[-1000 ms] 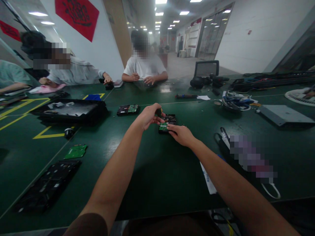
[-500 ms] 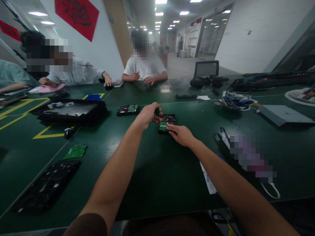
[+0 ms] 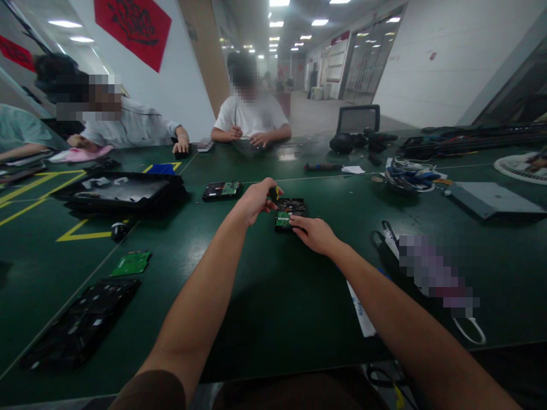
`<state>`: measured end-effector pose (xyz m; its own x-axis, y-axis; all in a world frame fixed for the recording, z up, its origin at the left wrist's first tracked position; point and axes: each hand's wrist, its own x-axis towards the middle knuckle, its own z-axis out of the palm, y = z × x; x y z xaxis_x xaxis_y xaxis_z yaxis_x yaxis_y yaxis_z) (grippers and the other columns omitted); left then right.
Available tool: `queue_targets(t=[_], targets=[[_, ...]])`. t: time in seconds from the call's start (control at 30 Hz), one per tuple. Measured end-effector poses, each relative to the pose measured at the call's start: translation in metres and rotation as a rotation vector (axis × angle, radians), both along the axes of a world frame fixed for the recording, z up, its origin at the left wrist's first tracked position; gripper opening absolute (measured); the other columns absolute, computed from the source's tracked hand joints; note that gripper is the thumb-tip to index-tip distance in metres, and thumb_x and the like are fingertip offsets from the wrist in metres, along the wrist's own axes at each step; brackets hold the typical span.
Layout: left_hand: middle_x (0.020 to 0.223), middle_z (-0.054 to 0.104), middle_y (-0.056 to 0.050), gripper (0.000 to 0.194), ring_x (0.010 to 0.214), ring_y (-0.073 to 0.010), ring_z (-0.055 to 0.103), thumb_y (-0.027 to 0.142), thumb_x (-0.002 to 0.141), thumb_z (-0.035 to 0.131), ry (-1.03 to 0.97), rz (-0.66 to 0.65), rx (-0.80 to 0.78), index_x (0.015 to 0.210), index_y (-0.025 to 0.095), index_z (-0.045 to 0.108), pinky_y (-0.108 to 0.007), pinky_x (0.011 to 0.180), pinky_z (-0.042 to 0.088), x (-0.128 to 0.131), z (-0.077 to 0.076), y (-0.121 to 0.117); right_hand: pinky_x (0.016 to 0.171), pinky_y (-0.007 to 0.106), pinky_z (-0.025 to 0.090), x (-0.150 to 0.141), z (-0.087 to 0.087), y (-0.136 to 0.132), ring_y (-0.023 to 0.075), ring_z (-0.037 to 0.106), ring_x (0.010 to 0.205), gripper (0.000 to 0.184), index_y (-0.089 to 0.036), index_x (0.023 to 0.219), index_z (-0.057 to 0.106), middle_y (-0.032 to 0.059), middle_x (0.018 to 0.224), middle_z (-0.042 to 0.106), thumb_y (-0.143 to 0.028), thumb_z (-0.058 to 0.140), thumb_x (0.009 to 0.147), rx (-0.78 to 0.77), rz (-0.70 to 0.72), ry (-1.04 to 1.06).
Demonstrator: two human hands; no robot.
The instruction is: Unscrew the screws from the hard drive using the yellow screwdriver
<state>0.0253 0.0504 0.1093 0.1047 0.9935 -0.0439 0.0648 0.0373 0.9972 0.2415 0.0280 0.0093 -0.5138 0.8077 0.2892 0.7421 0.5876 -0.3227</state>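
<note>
A hard drive (image 3: pixel 294 206) with a green circuit board on its near half lies on the green table in front of me. My left hand (image 3: pixel 257 200) is closed round the black-and-yellow handle of a screwdriver (image 3: pixel 274 195), held upright at the drive's left side; its tip is hidden by my fingers. From the right, my right hand (image 3: pixel 314 232) presses its fingertips on the drive's near right part, gripping its edge. Another hard drive (image 3: pixel 222 191) lies left of my left hand, apart from it.
Stacked black trays (image 3: pixel 123 193) stand at left, with a loose green circuit board (image 3: pixel 131 263) and a black casing (image 3: pixel 83 322) nearer me. To the right are a cable bundle (image 3: pixel 412 175), a grey metal box (image 3: pixel 498 200) and a lanyard (image 3: pixel 391 239). Two co-workers sit opposite.
My left hand has shifted slightly left, and more of the screwdriver handle shows. My right hand stays on the drive. A co-worker's hand at far left has moved slightly left with a dark object.
</note>
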Motion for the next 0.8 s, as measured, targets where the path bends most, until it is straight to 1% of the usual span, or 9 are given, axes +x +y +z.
queue_targets(t=[0.07,0.2,0.27,0.4,0.5,0.6,0.7,0.8], targets=[[0.091,0.071,-0.010,0.031,0.053,-0.0128,0.057,0.043,0.083,0.055,0.017,-0.004,0.017,0.085,0.016,0.069,-0.026,0.047,0.039,0.0001,0.0000,0.0000,0.107,0.045,0.054,0.0001,-0.0003,0.0000,0.0260,0.066,0.125,0.036,-0.031,0.136,0.066,-0.0002,0.149,0.060,-0.035,0.054,0.102,0.005,0.005,0.002],[0.087,0.072,-0.011,0.032,0.052,-0.0149,0.058,0.046,0.085,0.054,-0.031,-0.045,-0.074,0.089,0.017,0.066,-0.027,0.047,0.040,0.0020,0.0007,-0.0010,0.107,0.044,0.054,-0.0002,-0.0017,0.0005,0.0257,0.066,0.125,0.036,-0.032,0.136,0.067,-0.0002,0.147,0.061,-0.034,0.054,0.102,0.006,0.003,0.013],[0.086,0.073,-0.012,0.031,0.054,-0.0162,0.060,0.046,0.084,0.054,-0.040,-0.038,-0.096,0.089,0.018,0.064,-0.027,0.048,0.041,0.0021,0.0010,-0.0009,0.107,0.044,0.054,-0.0003,-0.0024,0.0008,0.0256,0.066,0.126,0.036,-0.032,0.136,0.066,-0.0004,0.147,0.061,-0.034,0.055,0.102,0.001,-0.005,0.014],[0.089,0.072,-0.012,0.030,0.055,-0.0152,0.061,0.044,0.083,0.055,0.023,0.009,-0.024,0.086,0.017,0.068,-0.027,0.048,0.041,0.0003,0.0012,-0.0010,0.107,0.045,0.054,0.0000,-0.0022,0.0010,0.0256,0.066,0.126,0.036,-0.032,0.136,0.067,-0.0012,0.148,0.061,-0.034,0.054,0.102,0.004,-0.003,0.010],[0.091,0.071,-0.011,0.029,0.054,-0.0138,0.060,0.042,0.082,0.057,0.042,-0.002,0.012,0.086,0.016,0.069,-0.026,0.047,0.040,0.0000,0.0019,-0.0026,0.107,0.045,0.055,0.0003,-0.0010,0.0008,0.0259,0.066,0.125,0.036,-0.033,0.135,0.067,-0.0017,0.148,0.060,-0.035,0.055,0.102,0.002,0.002,0.007],[0.092,0.072,-0.011,0.029,0.054,-0.0151,0.062,0.043,0.083,0.058,0.003,-0.030,-0.024,0.089,0.016,0.066,-0.027,0.047,0.041,0.0010,0.0024,-0.0035,0.107,0.044,0.054,0.0002,-0.0002,0.0005,0.0258,0.066,0.126,0.036,-0.032,0.135,0.067,-0.0012,0.148,0.060,-0.035,0.055,0.102,0.002,0.005,0.010],[0.088,0.073,-0.012,0.029,0.056,-0.0170,0.064,0.045,0.083,0.057,-0.016,-0.029,-0.041,0.089,0.017,0.063,-0.027,0.048,0.043,0.0014,0.0015,-0.0024,0.107,0.043,0.054,0.0002,-0.0002,0.0003,0.0254,0.066,0.126,0.036,-0.032,0.136,0.067,-0.0009,0.148,0.061,-0.035,0.054,0.102,0.001,0.004,0.011],[0.086,0.073,-0.011,0.027,0.058,-0.0157,0.063,0.043,0.082,0.059,0.045,0.014,0.038,0.086,0.017,0.064,-0.025,0.050,0.043,0.0003,0.0010,-0.0018,0.108,0.043,0.053,0.0002,-0.0005,0.0000,0.0252,0.066,0.126,0.036,-0.032,0.135,0.066,-0.0013,0.148,0.061,-0.036,0.054,0.102,-0.001,0.000,0.002]])
